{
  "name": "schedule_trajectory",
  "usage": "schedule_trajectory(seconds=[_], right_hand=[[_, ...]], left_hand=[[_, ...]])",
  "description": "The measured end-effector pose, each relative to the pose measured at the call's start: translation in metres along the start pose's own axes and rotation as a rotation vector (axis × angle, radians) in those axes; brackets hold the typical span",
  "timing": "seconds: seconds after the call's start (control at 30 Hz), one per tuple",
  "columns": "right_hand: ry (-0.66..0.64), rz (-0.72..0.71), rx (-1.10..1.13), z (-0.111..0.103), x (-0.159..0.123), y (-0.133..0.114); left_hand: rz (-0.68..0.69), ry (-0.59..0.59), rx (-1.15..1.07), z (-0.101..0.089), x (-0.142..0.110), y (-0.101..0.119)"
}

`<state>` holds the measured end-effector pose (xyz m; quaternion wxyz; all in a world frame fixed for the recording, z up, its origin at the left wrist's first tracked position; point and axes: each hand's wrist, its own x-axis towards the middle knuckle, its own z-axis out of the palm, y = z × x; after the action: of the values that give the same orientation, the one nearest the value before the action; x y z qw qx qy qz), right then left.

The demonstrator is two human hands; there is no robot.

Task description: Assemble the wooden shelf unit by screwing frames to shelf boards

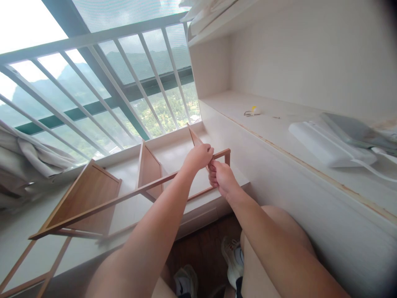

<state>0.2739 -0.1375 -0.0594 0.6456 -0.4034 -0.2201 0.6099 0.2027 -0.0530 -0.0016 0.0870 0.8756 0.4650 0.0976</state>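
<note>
A wooden shelf rack (108,203) lies on its side along the white window ledge (169,147), its brown shelf panels standing up at a slant. Both hands meet near the rack's right end. My left hand (198,157) is closed, bent over the long rail close to one shelf panel (192,135). Just below and to its right, my right hand (222,176) is closed in a pinch at the same rail. Whatever small thing lies between the fingertips is too hidden to make out. The rail's end (227,155) sticks out beyond my right hand.
A white railing (133,70) and window rise behind the ledge. To the right, a white counter (273,124) carries small metal pieces (249,113), a yellow bit, and a white device (328,145) with a cable. A grey curtain (34,153) hangs left. My shoes (231,256) are below.
</note>
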Motion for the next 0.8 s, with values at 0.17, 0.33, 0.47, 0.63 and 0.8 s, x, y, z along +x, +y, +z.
schedule_trajectory(seconds=[0.17, 0.33, 0.47, 0.63, 0.8], right_hand=[[0.104, -0.022, -0.134, 0.003, 0.001, -0.003], [0.048, 0.06, 0.093, 0.013, -0.003, -0.007], [-0.056, 0.137, 0.325, 0.016, -0.003, -0.011], [-0.059, 0.126, 0.224, 0.013, -0.004, -0.012], [0.037, -0.048, -0.3, 0.002, -0.002, -0.007]], left_hand=[[0.009, -0.001, 0.018, 0.002, 0.002, -0.002], [0.001, 0.008, 0.017, 0.005, 0.004, -0.004], [0.008, 0.009, -0.009, 0.006, 0.005, -0.005], [-0.002, 0.0, -0.046, 0.006, 0.003, -0.006], [0.008, -0.002, -0.072, 0.006, 0.001, -0.008]])
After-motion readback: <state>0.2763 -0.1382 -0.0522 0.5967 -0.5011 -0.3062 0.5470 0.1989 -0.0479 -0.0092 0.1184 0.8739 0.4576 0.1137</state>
